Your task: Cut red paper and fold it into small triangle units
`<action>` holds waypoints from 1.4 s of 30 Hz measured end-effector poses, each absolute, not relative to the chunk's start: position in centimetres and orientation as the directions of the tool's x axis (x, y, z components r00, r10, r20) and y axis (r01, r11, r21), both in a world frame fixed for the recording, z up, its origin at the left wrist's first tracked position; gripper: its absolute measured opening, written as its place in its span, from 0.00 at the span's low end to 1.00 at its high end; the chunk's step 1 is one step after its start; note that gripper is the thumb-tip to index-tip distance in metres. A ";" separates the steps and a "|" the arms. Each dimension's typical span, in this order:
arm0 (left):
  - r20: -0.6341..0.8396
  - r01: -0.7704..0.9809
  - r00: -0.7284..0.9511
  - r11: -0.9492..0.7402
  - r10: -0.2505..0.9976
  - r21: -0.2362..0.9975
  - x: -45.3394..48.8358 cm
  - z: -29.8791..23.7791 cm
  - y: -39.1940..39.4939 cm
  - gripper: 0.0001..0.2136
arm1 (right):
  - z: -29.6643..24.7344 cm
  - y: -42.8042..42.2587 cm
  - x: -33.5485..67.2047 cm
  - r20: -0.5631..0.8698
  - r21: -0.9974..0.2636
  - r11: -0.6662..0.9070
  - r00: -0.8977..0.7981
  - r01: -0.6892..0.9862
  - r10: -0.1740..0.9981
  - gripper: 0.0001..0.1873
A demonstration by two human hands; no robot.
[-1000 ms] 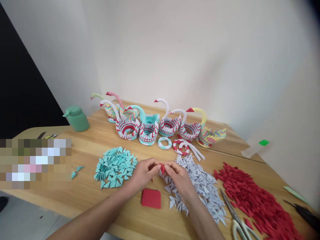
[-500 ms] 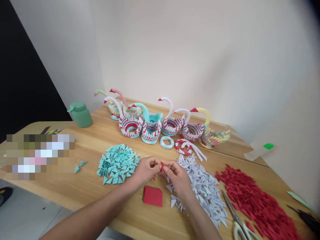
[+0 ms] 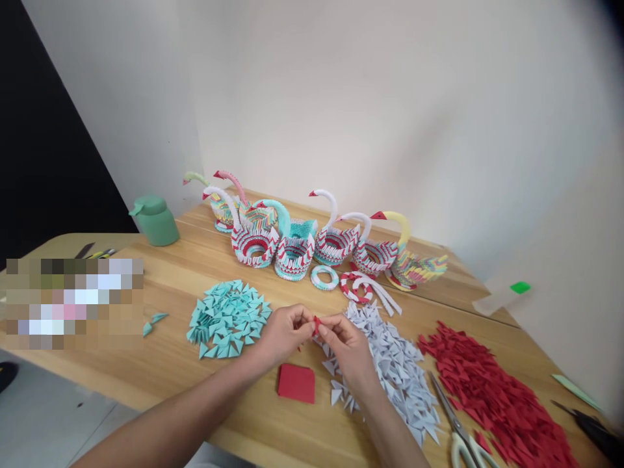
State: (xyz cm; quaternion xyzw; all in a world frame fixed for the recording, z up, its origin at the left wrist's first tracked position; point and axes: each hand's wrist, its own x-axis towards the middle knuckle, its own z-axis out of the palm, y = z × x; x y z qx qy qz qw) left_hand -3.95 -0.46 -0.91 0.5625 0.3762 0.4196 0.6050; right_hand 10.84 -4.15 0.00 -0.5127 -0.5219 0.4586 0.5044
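Between my fingertips, above the middle of the table, is a small red folded paper piece (image 3: 316, 325). My left hand (image 3: 287, 330) pinches it from the left, and my right hand (image 3: 346, 339) from the right; both are closed on it. Below them lies a stack of red paper sheets (image 3: 296, 383). To the left of my left hand spreads a pile of teal folded paper triangles (image 3: 229, 318). A pile of white folded paper triangles (image 3: 392, 364) lies beside and partly behind my right hand and forearm.
Several folded-paper swans (image 3: 295, 250) stand along the back, with a teal-white paper ring (image 3: 324, 277) in front. At right lie a red paper pile (image 3: 497, 390), scissors (image 3: 455, 422) and dark scissors (image 3: 592, 429). A green jug (image 3: 156, 221) stands back left.
The view has shifted slightly, so most things sit a little further left. Both hands keep their pinch on the red paper piece, which looks slightly turned.
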 end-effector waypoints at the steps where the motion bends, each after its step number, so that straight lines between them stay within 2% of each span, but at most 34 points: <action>1: 0.019 -0.084 0.369 0.013 0.929 0.996 -4.0 -0.8 -0.5 0.05 | 0.0 -4.1 10.8 0.051 -0.997 0.049 0.038 0.066 0.998 0.13; 7: 0.026 -0.094 0.406 0.014 0.913 0.995 -4.5 0.4 -0.6 0.12 | 0.2 -4.1 10.9 0.049 -0.998 0.046 0.068 0.039 0.997 0.14; 14: 0.148 -0.053 0.348 -0.138 0.926 0.989 -4.4 0.3 -0.9 0.08 | 0.2 -4.2 10.9 0.051 -0.997 0.048 0.047 0.067 0.998 0.14; 18: 0.097 -0.072 0.357 -0.076 0.929 0.995 -4.4 -0.1 -0.9 0.05 | 0.2 -4.3 10.7 0.077 -0.992 0.076 0.006 0.098 0.997 0.13; 22: 0.086 -0.124 0.392 -0.040 0.916 0.991 -4.3 -0.7 -0.8 0.07 | 0.1 -4.3 10.7 0.068 -0.994 0.066 0.019 0.084 0.998 0.13; 31: 0.120 -0.020 0.333 -0.121 0.935 0.993 -4.2 -0.6 -1.1 0.11 | 0.5 -4.3 10.7 0.055 -0.996 0.049 0.074 0.081 0.996 0.15; 42: 0.153 -0.021 0.350 -0.155 0.924 0.988 -4.2 -0.4 -1.2 0.12 | 0.2 -4.2 10.9 0.046 -0.997 0.043 0.042 0.058 0.998 0.14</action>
